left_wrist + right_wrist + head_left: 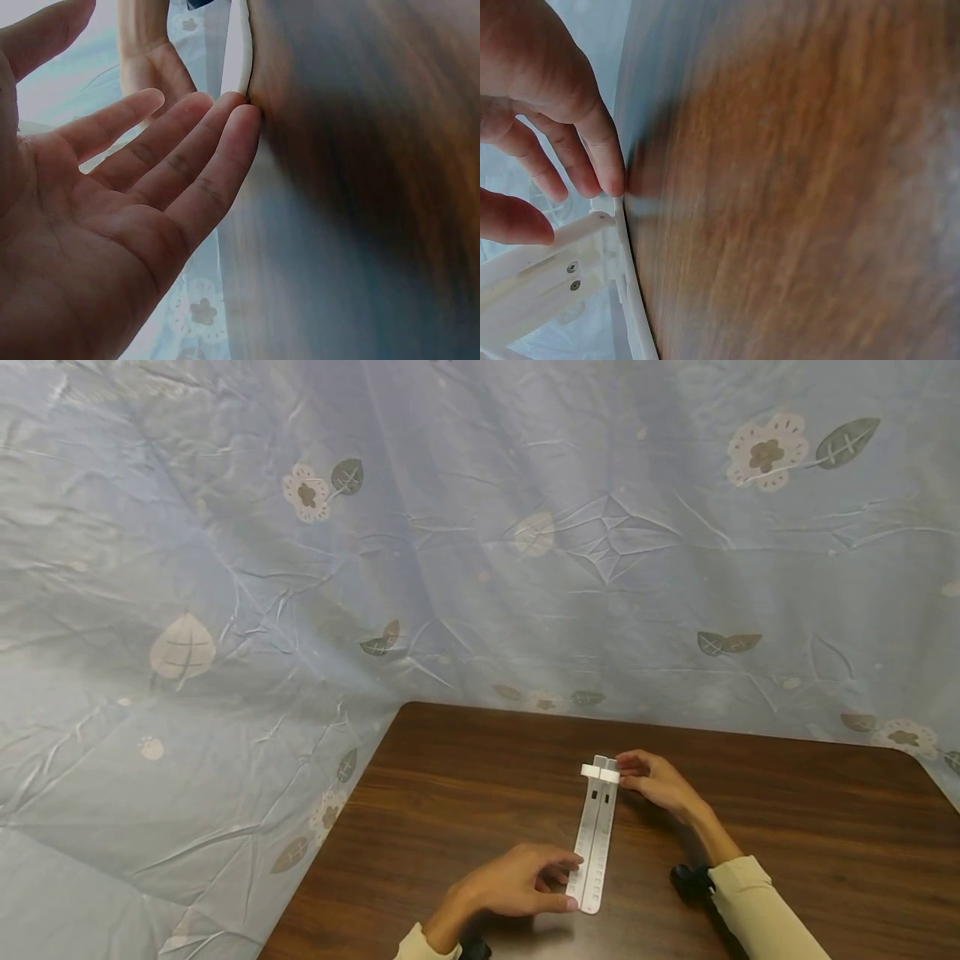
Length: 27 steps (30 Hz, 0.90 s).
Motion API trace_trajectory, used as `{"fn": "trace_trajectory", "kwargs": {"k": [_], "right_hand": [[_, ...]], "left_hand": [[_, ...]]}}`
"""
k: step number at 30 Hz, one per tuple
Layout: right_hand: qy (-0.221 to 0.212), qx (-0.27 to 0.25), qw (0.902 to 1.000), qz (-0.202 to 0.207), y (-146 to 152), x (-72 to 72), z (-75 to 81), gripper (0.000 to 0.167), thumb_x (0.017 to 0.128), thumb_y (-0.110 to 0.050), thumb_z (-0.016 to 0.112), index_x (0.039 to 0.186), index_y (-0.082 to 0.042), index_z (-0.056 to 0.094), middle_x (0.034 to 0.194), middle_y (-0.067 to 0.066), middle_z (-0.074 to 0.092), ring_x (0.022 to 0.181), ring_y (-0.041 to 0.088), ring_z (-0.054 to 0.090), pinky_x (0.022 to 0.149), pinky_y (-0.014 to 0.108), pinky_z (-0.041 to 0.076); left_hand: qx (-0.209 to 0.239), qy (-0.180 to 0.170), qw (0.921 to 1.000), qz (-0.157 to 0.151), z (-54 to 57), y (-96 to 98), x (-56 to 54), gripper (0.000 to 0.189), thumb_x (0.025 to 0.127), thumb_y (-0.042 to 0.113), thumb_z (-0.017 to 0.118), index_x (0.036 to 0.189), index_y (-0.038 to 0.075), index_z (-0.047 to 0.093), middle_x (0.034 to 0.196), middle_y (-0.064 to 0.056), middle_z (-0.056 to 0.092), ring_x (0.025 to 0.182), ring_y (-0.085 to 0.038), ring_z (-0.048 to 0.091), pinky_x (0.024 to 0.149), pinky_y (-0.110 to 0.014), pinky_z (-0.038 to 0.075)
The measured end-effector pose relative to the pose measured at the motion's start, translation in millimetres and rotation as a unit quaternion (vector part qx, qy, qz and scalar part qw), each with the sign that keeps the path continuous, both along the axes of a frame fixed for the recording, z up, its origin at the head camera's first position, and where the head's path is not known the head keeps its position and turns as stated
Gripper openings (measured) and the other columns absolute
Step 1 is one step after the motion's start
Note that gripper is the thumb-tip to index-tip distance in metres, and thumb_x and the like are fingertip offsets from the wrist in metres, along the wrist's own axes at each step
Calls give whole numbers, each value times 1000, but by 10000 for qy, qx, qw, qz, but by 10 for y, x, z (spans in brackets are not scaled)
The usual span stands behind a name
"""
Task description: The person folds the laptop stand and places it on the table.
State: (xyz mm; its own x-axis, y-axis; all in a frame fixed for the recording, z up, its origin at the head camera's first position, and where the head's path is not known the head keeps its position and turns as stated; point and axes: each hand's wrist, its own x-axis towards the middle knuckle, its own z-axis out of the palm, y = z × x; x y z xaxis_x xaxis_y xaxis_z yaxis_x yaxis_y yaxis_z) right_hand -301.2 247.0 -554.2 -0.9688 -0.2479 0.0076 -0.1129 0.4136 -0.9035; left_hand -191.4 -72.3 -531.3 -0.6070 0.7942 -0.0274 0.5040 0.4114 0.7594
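High head view, downward — wrist views close, low, same tabletop (450,777)

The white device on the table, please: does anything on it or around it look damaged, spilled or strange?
Nothing stands out. The white device lies on the table between the left hand and right hand, without visible breaks or spills nearby.

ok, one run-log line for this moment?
left hand: at near end of white measuring board | right hand: at its far end, by white crosspiece | board: lying on brown table
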Motion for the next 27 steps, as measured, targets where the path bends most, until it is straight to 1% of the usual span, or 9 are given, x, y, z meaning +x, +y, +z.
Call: {"fn": "trace_trajectory", "kwargs": {"k": [5,11,15,18,20,22,24,27], "right_hand": [[17,-10,10000,29,-25,-45,-45,45,99,-2,68,141,10,56,141,33,64,131,47,63,91,25,55],[20,121,9999,-20,-59,-58,-25,45,99,-5,69,141,7,58,142,31,64,133,46,63,93,26,55],[87,150,9998,-29,-59,-58,-19,45,98,-4,69,140,7,59,140,30,66,131,45,64,92,26,53],[128,264,9996,-45,-47,-48,-14,44,98,-5,69,140,7,60,139,29,67,130,44,64,96,33,54],[131,387,9991,-82,-38,-33,-5,42,99,-7,69,139,4,61,139,27,67,132,44,63,102,40,54],[146,529,9985,-71,-26,-10,11,42,101,-9,70,140,3,61,140,26,67,134,44,62,109,50,53],[146,617,9980,-88,-11,20,33,42,102,-13,70,140,2,62,142,25,67,136,45,61,113,57,51],[241,719,9971,-75,21,73,74,43,104,-18,70,142,1,61,143,25,66,135,46,62,112,60,51]], "left_hand": [[10,22,10000,-2,-13,23,19,57,101,30,78,149,5,59,141,-13,71,116,-8,73,86,-13,60],[-41,59,10000,-31,-27,64,71,59,101,31,78,150,7,58,146,-11,68,119,-8,72,88,-13,59],[-17,140,9999,-52,-40,107,75,58,101,31,78,150,7,59,146,-10,68,119,-7,72,89,-12,59],[28,139,9999,-75,-38,121,63,57,101,31,77,149,6,59,146,-11,68,121,-9,72,90,-12,58],[59,98,9999,-90,-31,113,52,57,102,32,77,149,5,59,147,-12,67,123,-11,72,90,-13,59],[71,143,9998,-105,-15,96,34,57,103,31,75,149,4,58,148,-13,66,125,-14,71,91,-14,59],[81,246,9996,-89,7,74,5,56,103,31,75,149,3,58,147,-14,67,127,-16,71,91,-15,60],[60,546,9985,-37,52,47,-61,54,104,31,73,148,3,59,145,-15,69,127,-19,71,91,-17,60]]}}
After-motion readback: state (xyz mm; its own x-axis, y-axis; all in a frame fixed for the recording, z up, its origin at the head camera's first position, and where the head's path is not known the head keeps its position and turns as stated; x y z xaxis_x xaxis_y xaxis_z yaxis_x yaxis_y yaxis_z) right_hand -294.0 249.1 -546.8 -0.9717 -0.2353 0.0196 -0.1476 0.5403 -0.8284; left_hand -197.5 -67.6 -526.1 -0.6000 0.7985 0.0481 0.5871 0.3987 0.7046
